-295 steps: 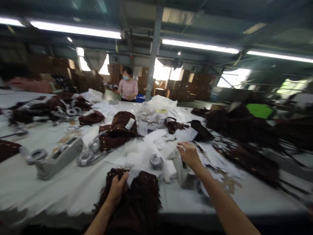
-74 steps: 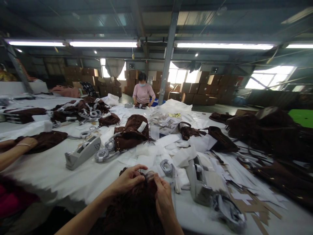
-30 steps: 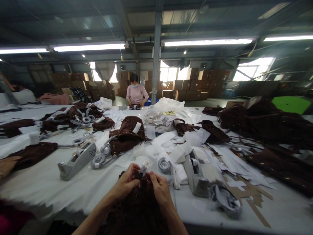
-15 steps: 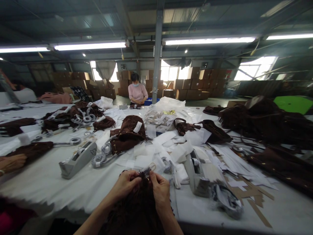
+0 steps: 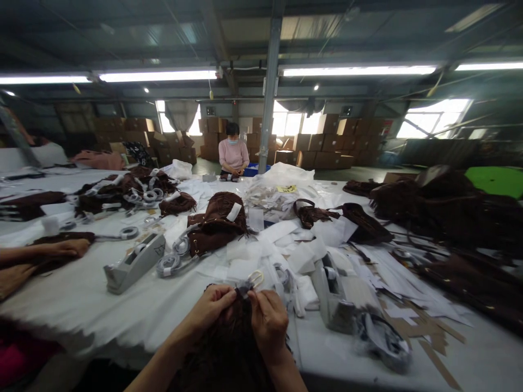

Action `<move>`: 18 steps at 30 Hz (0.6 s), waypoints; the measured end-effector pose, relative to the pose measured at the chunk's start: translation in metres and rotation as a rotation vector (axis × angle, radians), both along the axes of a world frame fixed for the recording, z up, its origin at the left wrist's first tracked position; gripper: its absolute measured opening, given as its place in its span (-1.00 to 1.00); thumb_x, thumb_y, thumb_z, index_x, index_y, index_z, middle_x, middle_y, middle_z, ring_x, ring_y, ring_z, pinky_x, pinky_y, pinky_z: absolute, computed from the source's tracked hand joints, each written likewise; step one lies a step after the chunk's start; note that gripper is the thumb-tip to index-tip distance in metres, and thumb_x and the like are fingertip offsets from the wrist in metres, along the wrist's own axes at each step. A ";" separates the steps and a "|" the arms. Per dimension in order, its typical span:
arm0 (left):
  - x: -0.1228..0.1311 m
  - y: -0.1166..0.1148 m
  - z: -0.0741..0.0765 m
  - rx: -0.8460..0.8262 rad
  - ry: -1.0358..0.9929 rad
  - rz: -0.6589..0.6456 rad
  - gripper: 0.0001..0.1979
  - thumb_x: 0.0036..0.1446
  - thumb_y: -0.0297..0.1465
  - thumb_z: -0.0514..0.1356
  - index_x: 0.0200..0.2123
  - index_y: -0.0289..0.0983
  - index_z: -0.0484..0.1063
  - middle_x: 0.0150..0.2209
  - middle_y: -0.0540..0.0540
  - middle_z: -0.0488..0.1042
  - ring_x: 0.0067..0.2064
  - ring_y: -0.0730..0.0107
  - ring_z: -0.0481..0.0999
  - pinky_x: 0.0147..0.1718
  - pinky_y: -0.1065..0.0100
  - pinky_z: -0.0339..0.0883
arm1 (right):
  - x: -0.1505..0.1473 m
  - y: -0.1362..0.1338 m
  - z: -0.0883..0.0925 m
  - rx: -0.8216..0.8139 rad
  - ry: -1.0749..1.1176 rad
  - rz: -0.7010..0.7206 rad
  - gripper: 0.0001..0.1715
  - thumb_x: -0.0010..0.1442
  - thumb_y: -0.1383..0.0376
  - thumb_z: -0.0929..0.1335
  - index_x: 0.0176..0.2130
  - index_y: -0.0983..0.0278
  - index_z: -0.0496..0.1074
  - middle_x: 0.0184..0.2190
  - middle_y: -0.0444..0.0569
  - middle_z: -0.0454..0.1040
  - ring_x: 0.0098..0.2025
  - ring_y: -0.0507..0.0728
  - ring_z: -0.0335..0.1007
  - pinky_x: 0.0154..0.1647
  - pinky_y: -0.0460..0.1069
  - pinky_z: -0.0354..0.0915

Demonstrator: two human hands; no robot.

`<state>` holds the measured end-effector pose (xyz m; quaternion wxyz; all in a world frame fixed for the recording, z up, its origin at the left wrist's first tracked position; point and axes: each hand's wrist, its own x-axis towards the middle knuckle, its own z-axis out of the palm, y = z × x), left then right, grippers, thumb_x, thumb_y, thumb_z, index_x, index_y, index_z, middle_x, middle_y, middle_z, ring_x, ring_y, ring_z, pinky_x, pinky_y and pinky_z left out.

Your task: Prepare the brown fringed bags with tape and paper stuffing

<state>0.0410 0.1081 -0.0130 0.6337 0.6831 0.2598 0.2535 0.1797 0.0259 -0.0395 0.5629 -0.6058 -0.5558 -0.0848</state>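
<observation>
A dark brown fringed bag (image 5: 223, 354) hangs toward me at the table's front edge, its lower part running out of view. My left hand (image 5: 214, 307) pinches its top edge between thumb and fingers. Opposite it, my right hand (image 5: 269, 318) is closed with thumb and fingertips at the same edge. Between and just beyond my fingertips is a small piece of clear wrap (image 5: 244, 287) with a pale loop (image 5: 256, 279) sticking out. What exactly the right fingertips pinch is too small to make out.
Tape dispensers stand left (image 5: 134, 264) and right (image 5: 333, 294). White paper sheets (image 5: 278, 231), wrapped straps (image 5: 384, 337) and a brown bag (image 5: 216, 223) lie ahead. More brown bags (image 5: 449, 201) pile up right. A co-worker's hands (image 5: 73, 247) are at left; another person (image 5: 233, 152) is across the table.
My right fingers have curled in more closely at the bag's top, and the pale loop shows more. The view has shifted slightly. At left, the co-worker's hands have come further into view.
</observation>
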 end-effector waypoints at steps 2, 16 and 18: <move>0.001 -0.001 0.001 0.054 0.018 0.065 -0.58 0.13 -0.06 0.11 -0.52 -0.30 0.30 -0.71 0.06 0.30 -0.69 0.58 0.16 -0.67 0.48 -0.07 | 0.002 0.003 0.004 0.010 -0.084 -0.005 -0.76 0.25 0.29 0.29 -0.40 0.23 0.50 -0.50 0.01 0.45 -0.38 0.13 0.33 -0.28 0.01 0.21; 0.009 0.002 -0.004 0.038 -0.080 0.290 -0.60 0.08 -0.06 0.16 -0.21 -0.28 0.34 -0.62 0.11 0.34 -0.68 0.57 0.19 -0.69 0.51 0.00 | -0.012 0.018 0.007 -0.316 0.861 0.416 -0.61 0.12 0.06 0.38 -0.21 0.31 0.52 -0.41 -0.06 0.52 -0.35 0.11 0.39 -0.33 -0.05 0.27; 0.012 0.000 -0.007 0.070 -0.061 0.315 -0.62 0.08 -0.07 0.17 -0.22 -0.28 0.36 -0.63 0.11 0.33 -0.66 0.55 0.22 -0.66 0.50 0.04 | -0.012 0.019 0.001 -0.311 1.036 0.459 -0.60 0.08 0.07 0.41 -0.21 0.33 0.53 -0.44 -0.05 0.52 -0.38 0.09 0.38 -0.35 -0.05 0.28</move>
